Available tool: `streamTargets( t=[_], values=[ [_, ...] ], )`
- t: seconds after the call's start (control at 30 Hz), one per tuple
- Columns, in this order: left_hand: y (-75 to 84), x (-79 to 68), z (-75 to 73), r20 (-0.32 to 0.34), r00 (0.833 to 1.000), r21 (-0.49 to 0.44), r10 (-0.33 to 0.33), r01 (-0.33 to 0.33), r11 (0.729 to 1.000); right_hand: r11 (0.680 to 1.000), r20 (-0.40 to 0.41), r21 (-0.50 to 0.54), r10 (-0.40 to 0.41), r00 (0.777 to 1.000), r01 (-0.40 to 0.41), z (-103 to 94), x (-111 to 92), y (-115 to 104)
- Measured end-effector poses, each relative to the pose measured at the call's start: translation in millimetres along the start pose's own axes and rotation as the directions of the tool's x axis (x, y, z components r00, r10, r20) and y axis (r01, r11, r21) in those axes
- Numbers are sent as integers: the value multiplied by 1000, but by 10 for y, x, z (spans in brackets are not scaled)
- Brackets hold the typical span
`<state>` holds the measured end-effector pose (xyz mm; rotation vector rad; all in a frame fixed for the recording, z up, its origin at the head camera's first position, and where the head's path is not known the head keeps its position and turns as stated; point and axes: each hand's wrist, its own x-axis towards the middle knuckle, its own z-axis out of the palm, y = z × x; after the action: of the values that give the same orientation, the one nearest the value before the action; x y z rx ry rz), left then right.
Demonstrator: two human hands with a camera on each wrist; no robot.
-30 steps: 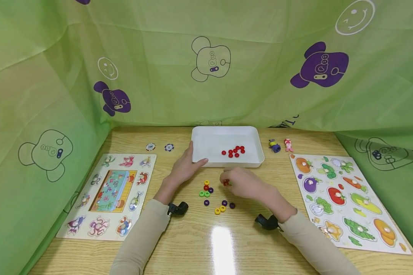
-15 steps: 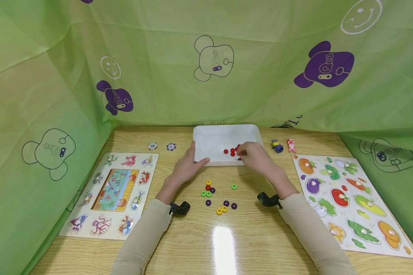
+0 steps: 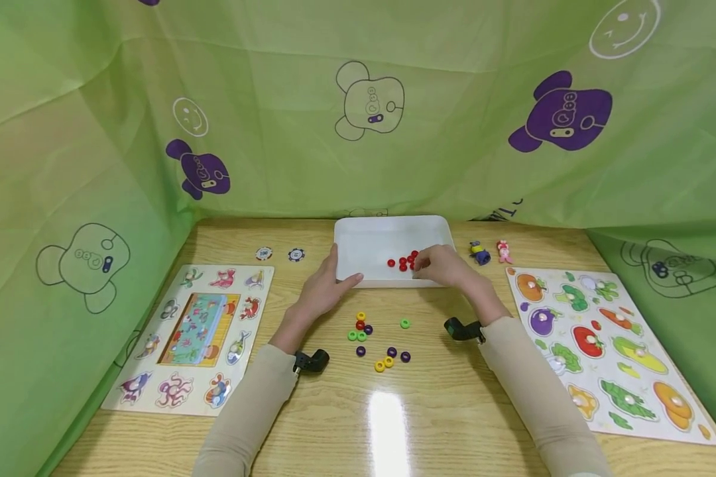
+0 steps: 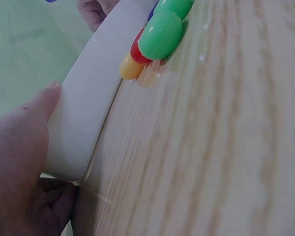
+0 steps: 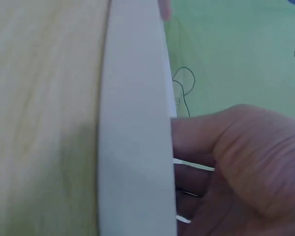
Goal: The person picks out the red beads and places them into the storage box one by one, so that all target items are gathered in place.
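At the back middle of the table a shallow white tray [image 3: 358, 242] holds several red ring-shaped beads [image 3: 402, 262]. My left hand [image 3: 321, 291] grips its near left corner; in the left wrist view the thumb [image 4: 45, 101] lies against the front wall and the fingers bend round the corner. My right hand [image 3: 444, 266] reaches over the front wall into the tray's right part, fingers bent down beside the red beads. In the right wrist view the tray wall [image 5: 135, 128] hides the fingertips of this hand [image 5: 241, 167], so I cannot tell whether they hold a bead.
Before the tray lie loose yellow [image 3: 380, 366], green [image 3: 405, 323], purple [image 3: 406, 356] and red [image 3: 360, 325] beads. Puzzle boards flank them at left [image 3: 256, 344] and right [image 3: 573, 318]. Two chips [image 3: 296, 255] and two small figures [image 3: 479, 252] [image 3: 504, 251] stand near the tray.
My right hand has moved from the table in front of the tray, where it pinched a red bead, up into the tray. A green bead it covered now shows. My left hand stays put.
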<state>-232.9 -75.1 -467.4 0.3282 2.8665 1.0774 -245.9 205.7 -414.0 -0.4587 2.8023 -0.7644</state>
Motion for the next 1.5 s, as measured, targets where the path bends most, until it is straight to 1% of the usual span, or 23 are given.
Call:
streamTargets(
  t=[0.07, 0.13, 0.23, 0.3, 0.5, 0.63, 0.7, 0.9, 1.1, 1.2, 1.33, 1.43, 1.5],
  values=[
    [-3, -3, -3, 3, 1000, -3, -1, 1, 1000, 1000, 56, 15, 18, 998, -19, -5, 40, 3],
    [-7, -2, -3, 5, 1000, 2, -2, 2, 1000, 999, 94, 14, 30, 995, -31, 5, 79, 11],
    [-19, 1, 3, 7, 1000, 5, -4, 4, 1000, 1000, 119, -7, 23, 993, -22, 32, 120, 11],
    [-25, 5, 9, 9, 1000, 5, -4, 4, 1000, 999, 115, -29, 23, 993, -20, 48, 130, 0],
    [-13, 4, -10, 9, 1000, 5, 5, -5, 1000, 995, 63, -100, 38, 997, -31, 33, 107, -30],
    [-3, -2, -24, 11, 1000, 14, 14, -14, 1000, 991, 30, -114, 75, 997, -71, 26, 110, 32],
    [-4, -5, -24, 12, 1000, 17, 13, -13, 1000, 990, 2, -109, 86, 996, -85, 32, 119, 66],
    [-6, -1, -21, 16, 1000, 8, 8, -8, 1000, 990, -110, -118, 63, 992, -76, 55, 154, 100],
    [-9, 4, -5, 13, 1000, 13, 13, -14, 1000, 989, -161, -119, 65, 985, -84, 49, 130, 67],
    [-12, 10, 0, 5, 1000, 19, 18, -18, 1000, 994, -177, -97, 28, 984, -46, 28, 70, -18],
    [-24, 20, 6, -1, 1000, 23, 25, -25, 999, 998, -164, -36, -62, 984, 57, -3, -69, -244],
    [-33, 26, 10, -3, 1000, 18, 22, -22, 1000, 991, -119, -10, -131, 984, 130, 2, -182, -437],
    [-39, 27, 13, -2, 1000, 15, 14, -14, 1000, 985, -77, -16, -175, 982, 174, 33, -247, -551]
  ],
)
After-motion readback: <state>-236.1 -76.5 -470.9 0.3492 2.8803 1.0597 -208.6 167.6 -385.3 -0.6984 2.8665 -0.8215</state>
